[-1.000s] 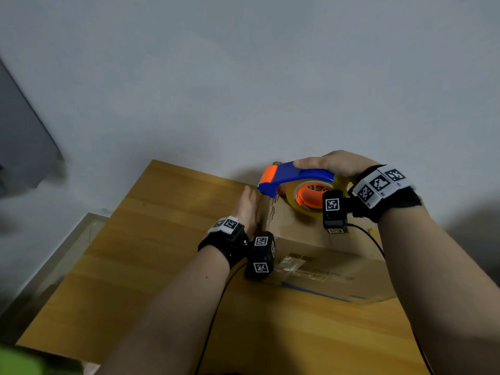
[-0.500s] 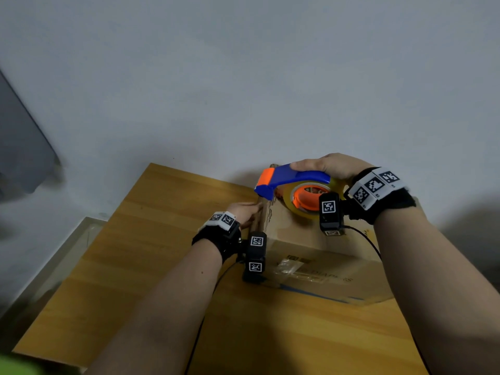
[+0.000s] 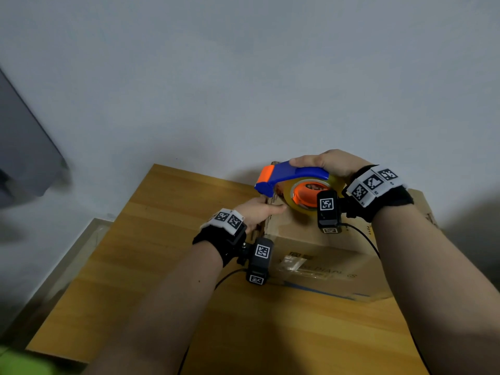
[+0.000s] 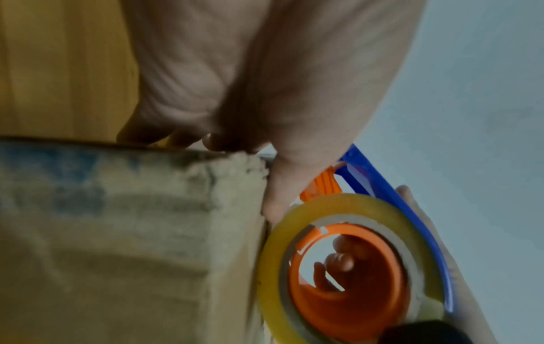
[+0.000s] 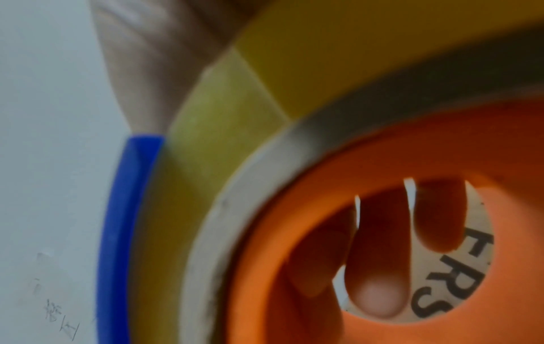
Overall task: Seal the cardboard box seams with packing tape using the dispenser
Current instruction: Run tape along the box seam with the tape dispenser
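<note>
A cardboard box [image 3: 324, 269] sits on the wooden table [image 3: 162, 253], right of centre. My right hand [image 3: 327, 161] grips the blue and orange tape dispenser [image 3: 292, 175] from above, its yellowish tape roll [image 3: 284, 197] resting on the box top near the far left corner. Through the orange hub the right fingers [image 5: 377, 256] show curled inside the dispenser [image 5: 123, 209]. My left hand [image 3: 257, 212] holds the box's top left edge, thumb lying on top and reaching the tape roll [image 4: 338, 202]. The other left fingers curl behind the box [image 4: 117, 232] edge.
A pale wall stands close behind the table. A grey slanted object [image 3: 24, 147] is at the far left, with a lower ledge [image 3: 67, 266] beside the table's left edge. Wrist camera cables trail over the box front and the table.
My left hand has turned from lying flat against the box's left side to clasping the top edge, thumb now beside the tape roll. The dispenser has stayed at the far left corner.
</note>
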